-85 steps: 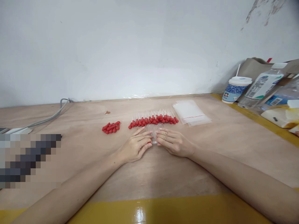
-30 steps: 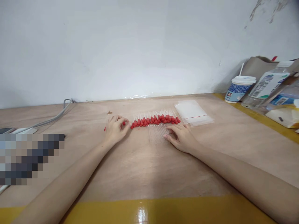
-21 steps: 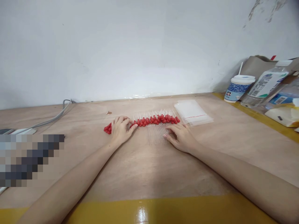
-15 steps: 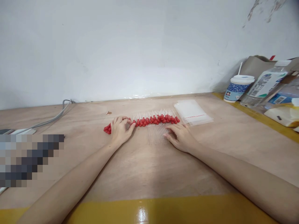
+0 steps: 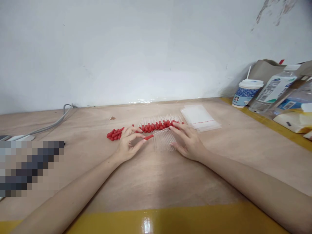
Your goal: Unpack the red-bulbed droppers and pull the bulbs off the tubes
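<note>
My left hand (image 5: 127, 145) pinches a red rubber dropper bulb (image 5: 149, 137) between thumb and fingers. A thin clear tube (image 5: 161, 131) slants up from the bulb's end to the fingertips of my right hand (image 5: 188, 141). The right fingers are curled over the tube's far end, with the thumb lower and apart. Loose red bulbs (image 5: 113, 135) lie in a pile left of my left hand. Behind both hands runs a row of clear tubes with red bulbs (image 5: 158, 125) on their near ends. Bare clear tubes (image 5: 162, 143) lie side by side between my hands.
Clear plastic bags (image 5: 201, 117) lie right of the row. At the far right stand a lidded paper cup (image 5: 247, 92), a tilted bottle (image 5: 274, 89) and packets. A grey cable (image 5: 53, 123) runs along the left. Yellow tape (image 5: 156, 221) covers the front edge.
My left hand has drawn a red bulb from the pile area toward me and right. My right hand's fingers have lifted, and a clear tube now spans between the hands.
</note>
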`<state>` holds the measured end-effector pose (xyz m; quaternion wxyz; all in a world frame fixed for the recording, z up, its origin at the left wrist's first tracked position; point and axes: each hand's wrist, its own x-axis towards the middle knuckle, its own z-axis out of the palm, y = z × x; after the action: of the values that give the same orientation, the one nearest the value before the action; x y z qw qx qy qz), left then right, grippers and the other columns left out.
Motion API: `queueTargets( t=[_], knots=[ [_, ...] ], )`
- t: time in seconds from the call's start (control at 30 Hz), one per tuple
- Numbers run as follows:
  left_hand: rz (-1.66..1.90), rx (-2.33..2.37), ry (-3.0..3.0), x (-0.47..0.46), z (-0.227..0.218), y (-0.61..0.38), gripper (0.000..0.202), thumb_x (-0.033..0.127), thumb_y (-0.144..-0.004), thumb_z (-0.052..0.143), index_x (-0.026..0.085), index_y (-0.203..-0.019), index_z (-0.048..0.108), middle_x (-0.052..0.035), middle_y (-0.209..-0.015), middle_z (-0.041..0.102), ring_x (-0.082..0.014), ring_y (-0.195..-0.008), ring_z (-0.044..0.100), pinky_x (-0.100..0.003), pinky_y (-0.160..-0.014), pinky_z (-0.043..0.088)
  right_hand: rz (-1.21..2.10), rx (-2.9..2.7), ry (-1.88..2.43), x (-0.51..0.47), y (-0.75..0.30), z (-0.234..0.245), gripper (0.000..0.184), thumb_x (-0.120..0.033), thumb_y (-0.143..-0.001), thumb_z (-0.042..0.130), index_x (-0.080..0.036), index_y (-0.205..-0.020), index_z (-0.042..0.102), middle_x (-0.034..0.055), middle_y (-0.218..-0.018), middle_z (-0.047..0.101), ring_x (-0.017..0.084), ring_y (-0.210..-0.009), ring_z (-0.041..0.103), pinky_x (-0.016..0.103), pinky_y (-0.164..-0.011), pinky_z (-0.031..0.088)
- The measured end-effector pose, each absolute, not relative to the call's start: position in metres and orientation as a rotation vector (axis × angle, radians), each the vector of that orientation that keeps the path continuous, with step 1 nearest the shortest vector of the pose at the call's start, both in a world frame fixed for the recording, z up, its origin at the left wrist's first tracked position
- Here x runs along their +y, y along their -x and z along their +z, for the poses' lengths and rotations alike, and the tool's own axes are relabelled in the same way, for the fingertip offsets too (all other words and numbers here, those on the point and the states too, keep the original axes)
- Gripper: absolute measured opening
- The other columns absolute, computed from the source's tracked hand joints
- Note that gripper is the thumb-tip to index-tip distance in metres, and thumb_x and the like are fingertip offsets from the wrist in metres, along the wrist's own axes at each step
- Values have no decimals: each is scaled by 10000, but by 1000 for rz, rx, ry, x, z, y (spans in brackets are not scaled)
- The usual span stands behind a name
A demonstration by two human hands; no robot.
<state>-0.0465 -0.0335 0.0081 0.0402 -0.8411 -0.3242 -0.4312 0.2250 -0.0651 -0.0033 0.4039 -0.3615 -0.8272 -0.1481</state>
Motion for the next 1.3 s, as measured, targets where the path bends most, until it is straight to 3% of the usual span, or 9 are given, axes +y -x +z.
queueTargets(
  t=[0.13, 0.33, 0.57, 0.77, 1.03, 1.3],
  knots=[
    [-1278, -842, 2745, -43, 9, 36, 56, 216, -770, 611, 214, -822, 633, -42, -949, 566, -172, -923, 509, -384, -885, 368, -408, -2196, 860, -67, -222, -1, 431, -359, -841, 517, -167, -1225, 484, 103, -1227, 545, 223, -1170, 457, 414, -988, 360],
    [-1267, -749, 2828, -49, 13, 31, 79, 208, -784, 587, 205, -850, 631, -52, -911, 583, -171, -886, 535, -369, -827, 427, -382, -2234, 794, -64, -219, -6, 170, -289, -848, 525, -217, -946, 644, 12, -965, 680, 192, -1045, 537, 403, -953, 356],
    [-1180, -810, 2884, -54, 9, 18, 397, 240, -784, 573, 192, -1174, 514, -103, -1127, 576, -214, -1052, 526, -409, -919, 427, -308, -2257, 798, -65, -216, -7, 150, -284, -842, 527, -238, -905, 655, -3, -911, 690, 193, -989, 538, 413, -928, 357],
    [-1126, -657, 2808, -49, -1, 8, 174, 236, -820, 556, 205, -975, 625, -47, -929, 685, -187, -930, 604, -373, -848, 467, -261, -2258, 780, -66, -210, -7, 162, -290, -846, 521, -232, -916, 655, 0, -908, 689, 179, -948, 555, 404, -928, 364],
    [-1123, -578, 2736, -50, -3, 7, 178, 226, -815, 570, 189, -982, 618, -56, -980, 685, -167, -975, 617, -392, -958, 430, -243, -2248, 711, -64, -200, -15, 191, -231, -879, 471, -194, -979, 629, 20, -975, 687, 174, -1051, 565, 402, -970, 385],
    [-1061, -535, 2738, -52, 0, 5, 140, 205, -839, 519, 159, -945, 599, -86, -995, 676, -171, -983, 616, -410, -975, 437, -206, -2226, 600, -63, -200, -17, 151, -195, -870, 468, -180, -875, 619, 61, -914, 694, 148, -925, 627, 338, -862, 469]
  ],
)
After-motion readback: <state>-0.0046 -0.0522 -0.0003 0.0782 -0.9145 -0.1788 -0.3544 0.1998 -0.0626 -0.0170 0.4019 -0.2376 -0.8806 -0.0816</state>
